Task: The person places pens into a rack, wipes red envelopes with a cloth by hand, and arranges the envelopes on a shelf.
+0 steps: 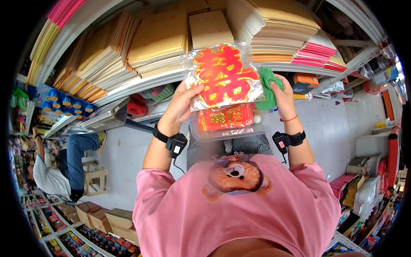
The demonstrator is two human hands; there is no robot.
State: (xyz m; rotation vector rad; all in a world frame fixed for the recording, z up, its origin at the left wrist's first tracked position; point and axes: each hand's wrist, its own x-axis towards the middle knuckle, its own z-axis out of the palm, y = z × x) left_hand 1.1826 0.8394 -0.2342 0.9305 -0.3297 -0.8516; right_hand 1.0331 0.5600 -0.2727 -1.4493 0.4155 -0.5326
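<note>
My left hand (184,99) grips the left edge of a clear plastic packet (224,77) that holds a red and gold character cutout. My right hand (282,91) is closed on a crumpled green cloth (269,85), right beside the packet's right edge. Whether the right fingers also touch the packet, I cannot tell. Below the packet, a clear plastic box (221,136) rests over my lap. Inside it lie red packets with gold print (229,117) and a small whitish round object (257,119). The packet hides the back of the box.
A shelf (144,90) with stacks of brown envelopes (160,41) stands in front. Beneath it are a green basket (159,92) and a red container (137,105). At the left, another person (56,173) sits on a stool (96,176). Cardboard boxes (118,221) stand behind on the left.
</note>
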